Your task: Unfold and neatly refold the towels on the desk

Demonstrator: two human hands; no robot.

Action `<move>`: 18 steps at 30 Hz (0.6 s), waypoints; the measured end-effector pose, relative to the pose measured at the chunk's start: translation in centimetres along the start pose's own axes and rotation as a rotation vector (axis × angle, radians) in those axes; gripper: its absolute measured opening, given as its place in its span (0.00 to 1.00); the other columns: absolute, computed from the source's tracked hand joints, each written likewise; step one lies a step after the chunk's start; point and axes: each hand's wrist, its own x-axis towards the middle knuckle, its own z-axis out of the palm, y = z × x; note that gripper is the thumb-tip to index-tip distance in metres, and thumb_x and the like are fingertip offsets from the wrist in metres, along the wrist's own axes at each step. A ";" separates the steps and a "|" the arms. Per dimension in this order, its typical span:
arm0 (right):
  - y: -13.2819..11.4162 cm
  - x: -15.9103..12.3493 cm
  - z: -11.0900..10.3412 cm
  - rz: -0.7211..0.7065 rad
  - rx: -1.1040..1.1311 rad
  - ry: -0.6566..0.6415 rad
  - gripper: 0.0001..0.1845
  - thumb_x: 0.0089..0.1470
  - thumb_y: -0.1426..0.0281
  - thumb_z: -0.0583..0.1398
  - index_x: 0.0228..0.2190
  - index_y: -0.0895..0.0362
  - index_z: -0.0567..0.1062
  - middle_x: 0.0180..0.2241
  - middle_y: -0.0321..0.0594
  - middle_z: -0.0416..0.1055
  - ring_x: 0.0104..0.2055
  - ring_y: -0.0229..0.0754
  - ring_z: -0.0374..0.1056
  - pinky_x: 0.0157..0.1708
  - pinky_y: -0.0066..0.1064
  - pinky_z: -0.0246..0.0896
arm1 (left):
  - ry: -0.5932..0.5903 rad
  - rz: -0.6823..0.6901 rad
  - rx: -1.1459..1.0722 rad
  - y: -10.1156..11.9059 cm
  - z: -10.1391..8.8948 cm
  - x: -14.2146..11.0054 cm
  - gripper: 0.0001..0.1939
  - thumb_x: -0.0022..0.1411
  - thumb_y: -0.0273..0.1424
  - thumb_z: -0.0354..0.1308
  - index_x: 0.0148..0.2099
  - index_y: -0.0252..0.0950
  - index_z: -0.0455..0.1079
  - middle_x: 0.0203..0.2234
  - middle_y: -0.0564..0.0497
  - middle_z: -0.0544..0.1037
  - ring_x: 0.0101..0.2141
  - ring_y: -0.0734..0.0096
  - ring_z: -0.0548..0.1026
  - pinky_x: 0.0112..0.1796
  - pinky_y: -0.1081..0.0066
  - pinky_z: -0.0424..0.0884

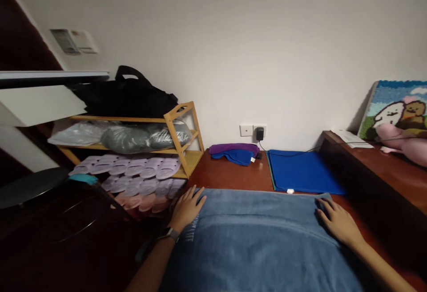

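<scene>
A large grey-blue towel [260,243] lies spread flat on the reddish wooden table [230,174] in front of me. My left hand [187,209] rests open on the towel's far left corner, fingers spread flat, a watch on the wrist. My right hand [336,221] lies on the far right corner, fingers pressed down onto the cloth edge. Neither hand lifts anything.
Behind the towel lie a bright blue folded cloth [303,172] and a purple-and-blue folded pile [235,152] by a wall socket with a charger [259,134]. At left stands a wooden rack [182,131] with slippers, bags and a black bag [126,94]. A raised ledge [383,167] with a cartoon picture is at right.
</scene>
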 end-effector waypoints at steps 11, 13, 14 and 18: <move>4.1 0.8 6.0 -0.050 0.071 0.045 0.43 0.56 0.43 0.42 0.66 0.47 0.63 0.69 0.40 0.57 0.72 0.56 0.46 0.67 0.56 0.50 | -0.010 -0.018 -0.367 -2.2 0.5 -0.5 0.23 0.71 0.37 0.49 0.65 0.40 0.68 0.64 0.44 0.69 0.65 0.55 0.63 0.65 0.54 0.55; 4.2 0.9 6.0 -0.047 0.075 0.074 0.42 0.54 0.42 0.43 0.65 0.43 0.64 0.67 0.39 0.61 0.71 0.57 0.51 0.66 0.55 0.52 | -0.005 -0.076 -0.451 -2.4 0.0 0.0 0.23 0.68 0.33 0.53 0.63 0.39 0.71 0.60 0.41 0.73 0.61 0.54 0.68 0.62 0.57 0.59; 4.2 1.0 5.8 -0.041 0.077 0.085 0.42 0.53 0.42 0.44 0.64 0.42 0.65 0.66 0.38 0.63 0.70 0.57 0.54 0.66 0.55 0.53 | -0.007 -0.096 -0.479 -2.5 -0.4 0.4 0.23 0.65 0.31 0.55 0.61 0.38 0.72 0.56 0.40 0.75 0.58 0.54 0.70 0.60 0.57 0.61; 4.5 1.5 5.2 -0.022 0.050 0.155 0.40 0.50 0.42 0.45 0.61 0.35 0.68 0.62 0.35 0.69 0.65 0.56 0.62 0.61 0.55 0.60 | -0.057 -0.100 -0.584 -3.4 -1.5 2.2 0.14 0.54 0.27 0.62 0.44 0.37 0.80 0.41 0.44 0.80 0.47 0.56 0.75 0.52 0.62 0.67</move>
